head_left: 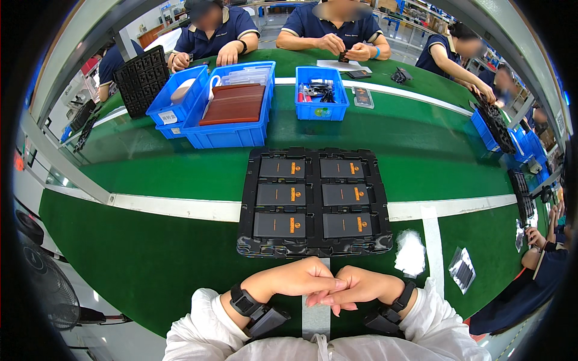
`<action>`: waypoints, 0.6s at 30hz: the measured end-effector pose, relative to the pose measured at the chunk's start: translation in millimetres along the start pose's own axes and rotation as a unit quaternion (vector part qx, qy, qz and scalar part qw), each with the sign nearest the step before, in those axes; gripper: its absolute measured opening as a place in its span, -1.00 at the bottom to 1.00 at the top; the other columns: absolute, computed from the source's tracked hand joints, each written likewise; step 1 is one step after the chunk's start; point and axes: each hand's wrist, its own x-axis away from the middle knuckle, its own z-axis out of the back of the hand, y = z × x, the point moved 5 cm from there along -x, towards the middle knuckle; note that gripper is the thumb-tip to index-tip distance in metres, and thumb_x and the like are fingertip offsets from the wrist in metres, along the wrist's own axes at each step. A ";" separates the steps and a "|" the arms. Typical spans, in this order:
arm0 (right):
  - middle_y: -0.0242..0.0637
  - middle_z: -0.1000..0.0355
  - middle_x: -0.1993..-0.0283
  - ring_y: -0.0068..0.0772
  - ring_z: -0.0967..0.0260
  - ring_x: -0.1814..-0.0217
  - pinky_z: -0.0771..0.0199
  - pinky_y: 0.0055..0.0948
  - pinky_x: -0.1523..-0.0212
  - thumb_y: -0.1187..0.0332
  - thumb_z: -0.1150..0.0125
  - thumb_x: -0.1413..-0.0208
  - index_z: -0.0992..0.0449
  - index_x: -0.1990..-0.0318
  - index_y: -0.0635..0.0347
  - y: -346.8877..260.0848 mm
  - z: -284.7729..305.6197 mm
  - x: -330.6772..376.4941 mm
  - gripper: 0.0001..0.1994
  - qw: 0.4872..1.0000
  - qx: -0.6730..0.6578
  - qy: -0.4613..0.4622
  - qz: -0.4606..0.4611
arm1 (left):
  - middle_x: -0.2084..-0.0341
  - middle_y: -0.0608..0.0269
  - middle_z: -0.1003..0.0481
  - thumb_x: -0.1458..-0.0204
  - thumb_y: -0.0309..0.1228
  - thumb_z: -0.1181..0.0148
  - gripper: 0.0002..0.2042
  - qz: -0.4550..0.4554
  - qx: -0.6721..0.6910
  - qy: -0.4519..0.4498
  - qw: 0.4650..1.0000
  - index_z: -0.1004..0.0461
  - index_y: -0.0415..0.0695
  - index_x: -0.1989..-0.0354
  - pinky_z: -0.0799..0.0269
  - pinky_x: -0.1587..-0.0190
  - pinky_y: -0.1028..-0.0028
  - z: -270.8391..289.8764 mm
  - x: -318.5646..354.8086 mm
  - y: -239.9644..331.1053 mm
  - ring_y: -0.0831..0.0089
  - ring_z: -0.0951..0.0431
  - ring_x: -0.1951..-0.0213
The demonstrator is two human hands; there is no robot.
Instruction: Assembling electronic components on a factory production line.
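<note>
My left hand [301,278] and my right hand [365,285] meet at the near edge of the table, fingers loosely folded against each other. No object shows in either hand. Just beyond them lies a black plastic tray [314,204] with two columns of compartments. Each compartment carries a flat black rectangular battery-like pack with an orange mark, such as the near-left pack [274,225] and the near-right pack [344,225]. A stack of small clear plastic sheets or bags [410,254] lies to the right of the tray, nearest my right hand.
Blue bins [229,136] with a brown folder [233,104] stand beyond the tray at left. Another blue bin [321,111] holds small tools. A silvery bag [462,271] lies at right. Co-workers sit across the green table [156,174]; one person's hands [346,48] handle a small dark part.
</note>
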 end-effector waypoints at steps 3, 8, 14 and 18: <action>-0.35 -0.41 0.57 -0.79 -0.08 0.79 -0.14 -0.76 0.66 0.32 0.02 -0.03 -0.47 0.53 0.32 -2.5 -0.8 0.3 -0.75 1.000 -0.001 0.013 -0.016 | 0.85 0.30 -0.34 -0.02 -0.21 0.08 -0.59 0.001 -0.001 -0.001 1.000 -0.40 -0.25 0.73 -0.23 0.69 0.67 0.0 -0.1 0.6 0.65 -0.34 0.76; -0.34 -0.42 0.56 -0.79 -0.09 0.79 -0.15 -0.76 0.65 0.33 0.01 -0.03 -0.48 0.47 0.31 2.4 1.3 0.1 -0.77 1.000 -0.001 0.007 -0.008 | 0.84 0.30 -0.34 -0.03 -0.22 0.08 -0.60 0.007 0.004 0.002 1.000 -0.41 -0.25 0.73 -0.23 0.69 0.67 -0.7 0.2 1.0 0.66 -0.34 0.75; -0.34 -0.42 0.56 -0.79 -0.10 0.79 -0.17 -0.75 0.63 0.33 0.01 -0.02 -0.48 0.47 0.31 0.9 1.0 0.1 -0.77 1.000 0.002 0.008 -0.008 | 0.84 0.31 -0.34 -0.03 -0.22 0.08 -0.60 0.007 0.002 -0.001 1.000 -0.41 -0.25 0.72 -0.21 0.69 0.68 -0.9 0.1 1.5 0.66 -0.34 0.75; -0.34 -0.42 0.56 -0.79 -0.09 0.79 -0.18 -0.74 0.63 0.33 0.01 -0.02 -0.48 0.48 0.31 1.2 0.9 -0.5 -0.77 1.000 0.003 0.004 -0.003 | 0.85 0.31 -0.34 -0.03 -0.22 0.08 -0.60 0.003 0.007 0.001 1.000 -0.41 -0.25 0.72 -0.21 0.69 0.68 -0.4 0.0 -1.3 0.67 -0.33 0.76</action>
